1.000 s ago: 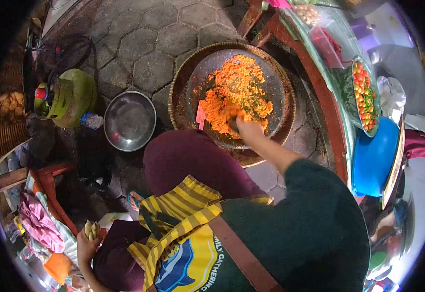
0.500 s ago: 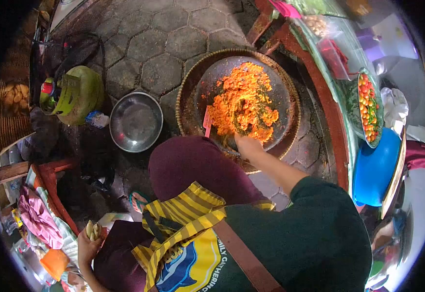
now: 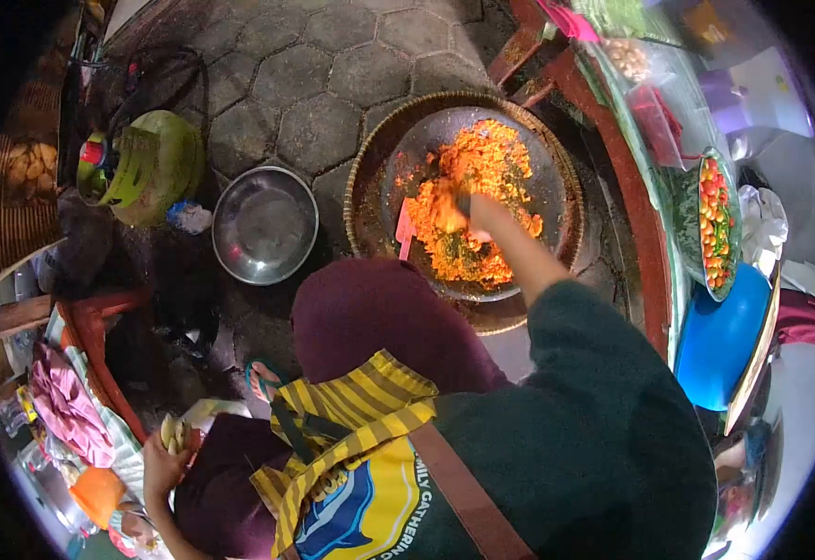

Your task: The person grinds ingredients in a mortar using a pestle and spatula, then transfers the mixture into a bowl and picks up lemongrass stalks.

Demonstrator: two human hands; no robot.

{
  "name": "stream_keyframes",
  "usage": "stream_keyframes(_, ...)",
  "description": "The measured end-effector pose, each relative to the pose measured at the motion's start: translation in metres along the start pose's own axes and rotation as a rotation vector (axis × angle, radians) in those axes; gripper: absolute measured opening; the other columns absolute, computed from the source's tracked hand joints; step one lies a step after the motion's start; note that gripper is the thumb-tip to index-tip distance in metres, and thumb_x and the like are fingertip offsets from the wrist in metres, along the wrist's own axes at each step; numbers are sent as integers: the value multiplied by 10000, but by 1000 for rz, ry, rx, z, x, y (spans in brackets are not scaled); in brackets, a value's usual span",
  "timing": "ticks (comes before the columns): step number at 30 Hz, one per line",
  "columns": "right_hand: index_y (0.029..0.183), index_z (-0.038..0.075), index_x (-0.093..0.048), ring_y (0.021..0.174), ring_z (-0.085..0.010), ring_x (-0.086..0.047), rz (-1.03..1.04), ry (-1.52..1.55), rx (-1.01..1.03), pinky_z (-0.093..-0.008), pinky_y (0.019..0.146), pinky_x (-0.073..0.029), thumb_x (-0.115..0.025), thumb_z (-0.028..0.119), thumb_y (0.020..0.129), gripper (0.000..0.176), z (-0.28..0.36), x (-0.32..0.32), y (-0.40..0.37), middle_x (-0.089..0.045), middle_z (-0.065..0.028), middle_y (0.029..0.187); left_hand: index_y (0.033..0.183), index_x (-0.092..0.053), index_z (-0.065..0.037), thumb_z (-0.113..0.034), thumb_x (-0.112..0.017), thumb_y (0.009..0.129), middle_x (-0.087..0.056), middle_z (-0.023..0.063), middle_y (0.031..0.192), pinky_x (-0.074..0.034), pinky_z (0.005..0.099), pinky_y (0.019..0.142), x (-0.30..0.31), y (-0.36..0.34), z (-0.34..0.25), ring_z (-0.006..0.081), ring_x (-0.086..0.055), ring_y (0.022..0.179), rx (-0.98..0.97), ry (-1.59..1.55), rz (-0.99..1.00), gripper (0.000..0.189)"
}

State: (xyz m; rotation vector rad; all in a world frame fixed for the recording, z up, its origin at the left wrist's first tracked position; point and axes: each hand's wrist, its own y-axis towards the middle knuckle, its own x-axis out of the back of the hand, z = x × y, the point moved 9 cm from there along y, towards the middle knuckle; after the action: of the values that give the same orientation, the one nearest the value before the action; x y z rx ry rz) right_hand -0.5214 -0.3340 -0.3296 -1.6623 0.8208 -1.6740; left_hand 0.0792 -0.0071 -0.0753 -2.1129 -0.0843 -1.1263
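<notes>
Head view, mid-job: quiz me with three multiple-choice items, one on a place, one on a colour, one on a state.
1. Where is the steel bowl?
A. On the paving, left of the mortar
B. On the table
C. Inside the mortar

2. What colour is the paste?
A. White
B. Orange with green flecks
C. Black

3. What is the right hand doing?
A. Resting on a knee
B. Lifted clear and open
C. Closed on a pestle in the paste

Answers:
1 A: the bowl sits on the paving stones beside the mortar.
2 B: the mass is orange, speckled with green.
3 C: the hand grips a dark pestle pressed into the paste.
</notes>
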Motion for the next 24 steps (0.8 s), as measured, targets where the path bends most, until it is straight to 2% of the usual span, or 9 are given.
stream_keyframes(1,1103,-19,-479,903,-335,-616,-96,-43,86,-462,744,-494,-599,22,698,425,13,-9,-35,-608,-232,969,897,-551,40,-115,-666,668,-597,138,775,-453,329,656,-2,-3,-6,220,-571,708,73,10,80,300)
stream_keyframes(4,1140,-32,-435,891,-332,-619,-188,-36,14,-453,741,-500,-587,16,728,442,17,-21,-54,-614,-209,978,898,-550,41,-121,-678,663,-589,142,742,-455,338,641,-6,-3,-9,219,-569,682,96,-61,114,313)
stream_keyframes(8,1365,14,-210,647,-260,-632,-388,-153,-129,-355,473,-495,-592,46,757,719,-13,31,0,-636,-182,840,860,-535,25,-113,-695,652,-563,118,675,-439,336,591,0,4,-68,197,-527,595,26,67,97,296)
stream_keyframes(11,1213,-21,-422,510,-204,-576,-77,-127,-187,-341,400,-440,-601,23,746,502,-3,61,-14,-618,-153,695,831,-524,20,-116,-702,648,-560,107,691,-433,324,591,4,4,-78,190,-522,603,-72,-1,57,289)
stream_keyframes(13,919,-35,-546,462,-197,-516,166,74,28,-330,383,-401,-605,-9,718,211,18,56,-23,-576,-133,603,825,-535,21,-126,-715,649,-565,99,717,-438,315,614,8,6,-78,182,-529,627,-70,-50,22,292)
stream_keyframes(15,790,-33,-528,519,-228,-551,62,-37,159,-384,424,-422,-621,-39,654,166,30,22,-24,-552,-152,594,833,-540,22,-124,-714,652,-573,101,722,-441,317,620,8,1,-73,183,-536,634,-73,-52,8,290)
stream_keyframes(17,1063,-39,-455,773,-314,-623,-180,-141,220,-431,629,-480,-606,-71,622,468,59,4,-81,-604,-211,801,858,-559,26,-121,-708,665,-599,101,746,-450,310,629,5,-2,-54,173,-553,660,-36,-43,-1,285)
stream_keyframes(20,1162,-9,-401,736,-309,-625,-371,44,-13,-437,593,-490,-563,-39,711,481,20,-15,-53,-619,-183,789,875,-561,30,-117,-704,671,-611,96,756,-452,306,630,2,-1,-47,164,-558,669,-20,-86,68,290)
stream_keyframes(24,809,9,-573,543,-250,-568,-20,-129,35,-405,473,-447,-628,48,748,91,-15,51,26,-592,-141,657,884,-545,30,-57,-673,648,-593,73,764,-444,290,648,9,0,-77,140,-532,690,-91,-89,16,282)
